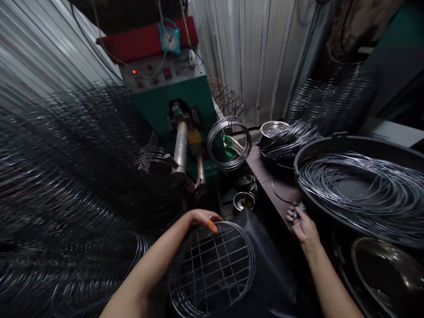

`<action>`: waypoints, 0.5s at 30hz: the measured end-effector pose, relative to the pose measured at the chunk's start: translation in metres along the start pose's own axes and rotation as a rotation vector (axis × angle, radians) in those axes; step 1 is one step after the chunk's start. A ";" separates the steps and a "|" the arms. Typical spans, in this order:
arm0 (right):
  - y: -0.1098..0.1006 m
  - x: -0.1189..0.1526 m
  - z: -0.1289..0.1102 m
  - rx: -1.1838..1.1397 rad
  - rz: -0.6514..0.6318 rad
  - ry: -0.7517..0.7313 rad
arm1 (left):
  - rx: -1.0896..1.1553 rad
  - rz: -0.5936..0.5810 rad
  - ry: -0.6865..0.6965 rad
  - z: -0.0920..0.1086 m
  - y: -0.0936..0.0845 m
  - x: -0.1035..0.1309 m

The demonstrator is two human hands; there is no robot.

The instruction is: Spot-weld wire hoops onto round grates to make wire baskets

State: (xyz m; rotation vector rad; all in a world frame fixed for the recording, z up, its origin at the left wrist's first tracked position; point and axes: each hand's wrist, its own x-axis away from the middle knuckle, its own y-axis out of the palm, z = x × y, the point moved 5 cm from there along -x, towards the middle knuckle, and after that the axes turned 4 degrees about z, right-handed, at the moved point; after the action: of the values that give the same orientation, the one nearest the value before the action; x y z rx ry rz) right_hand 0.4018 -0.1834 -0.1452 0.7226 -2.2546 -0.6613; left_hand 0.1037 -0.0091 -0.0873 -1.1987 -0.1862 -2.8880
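My left hand (207,219), with orange wrapping on a finger, curls over the top edge of a round wire grid (220,260) that rests with other wire rings on my lap. My right hand (302,223) is closed round some small metal pieces (299,210), above the edge of a narrow bench (266,176). A single thin wire ring (276,193) lies on that bench, just beyond the right hand.
A green machine (152,106) with a metal arm stands ahead, carrying a blue clock (169,39). Wire rings (212,145) hang beside it. At right is a large black tub (300,165) of wire rings. Tall stacks of rings (66,176) fill the left.
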 end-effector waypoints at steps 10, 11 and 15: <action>0.020 0.023 0.009 0.065 -0.049 0.182 | -0.269 0.291 0.096 0.028 0.031 0.056; 0.024 0.028 0.015 0.092 -0.066 0.196 | -0.322 0.333 0.104 0.031 0.034 0.066; 0.044 0.048 0.029 0.233 -0.179 0.175 | -0.503 0.569 0.187 0.036 0.044 0.122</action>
State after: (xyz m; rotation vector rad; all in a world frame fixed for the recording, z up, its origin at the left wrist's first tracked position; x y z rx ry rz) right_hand 0.3379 -0.1754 -0.1153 1.0639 -2.1419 -0.4021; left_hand 0.0450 -0.0439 0.0286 -0.8163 0.7886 -2.5563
